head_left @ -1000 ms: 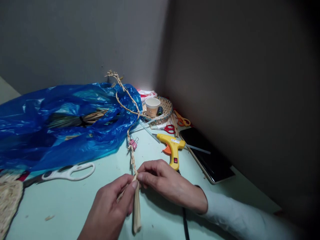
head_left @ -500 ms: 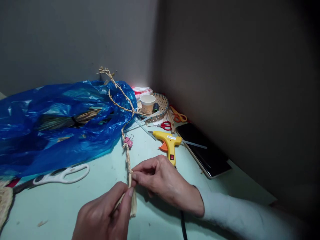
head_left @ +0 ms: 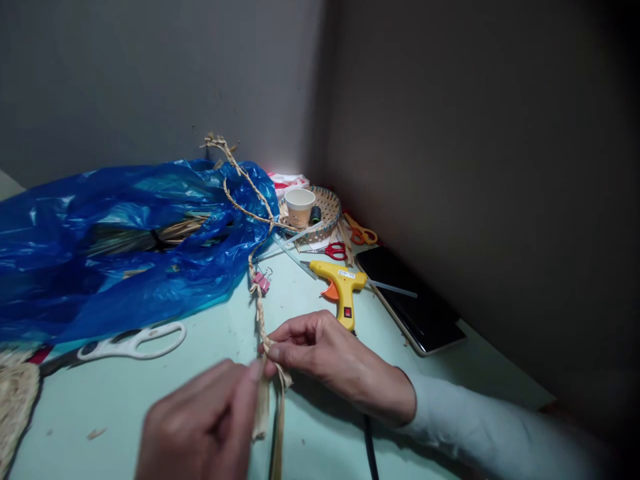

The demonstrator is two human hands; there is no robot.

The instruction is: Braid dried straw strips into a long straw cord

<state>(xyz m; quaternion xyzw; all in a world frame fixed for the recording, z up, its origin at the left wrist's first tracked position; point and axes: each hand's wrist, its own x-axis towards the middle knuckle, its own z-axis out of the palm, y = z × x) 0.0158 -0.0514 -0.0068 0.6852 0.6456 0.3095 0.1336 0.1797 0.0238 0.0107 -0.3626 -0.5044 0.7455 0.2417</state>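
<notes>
A thin braid of pale straw [head_left: 261, 319] runs down the table toward me, its loose strands [head_left: 280, 427] hanging below my fingers. My right hand [head_left: 325, 367] pinches the braid at its lower end between thumb and fingers. Just left of it, my left hand [head_left: 200, 420] is closed and smeared by motion; its thumb and finger meet at a straw strand [head_left: 262, 407]. Higher up, a pink binder clip [head_left: 263, 281] grips the braid. The braid's far part loops over a blue plastic bag [head_left: 210, 293].
White-handled scissors [head_left: 135, 343] lie left, near a woven straw piece [head_left: 17, 407]. A yellow glue gun [head_left: 340, 287] lies beyond my right hand, beside a black phone-like device [head_left: 410, 307]. Farther back are red scissors [head_left: 334, 251], orange scissors [head_left: 363, 233] and a basket [head_left: 330, 210] holding a paper cup [head_left: 299, 210].
My left hand has shifted down and left, away from my right hand. Loose strands have spread apart below the braid. The right hand keeps its pinch, and the view has shifted slightly.
</notes>
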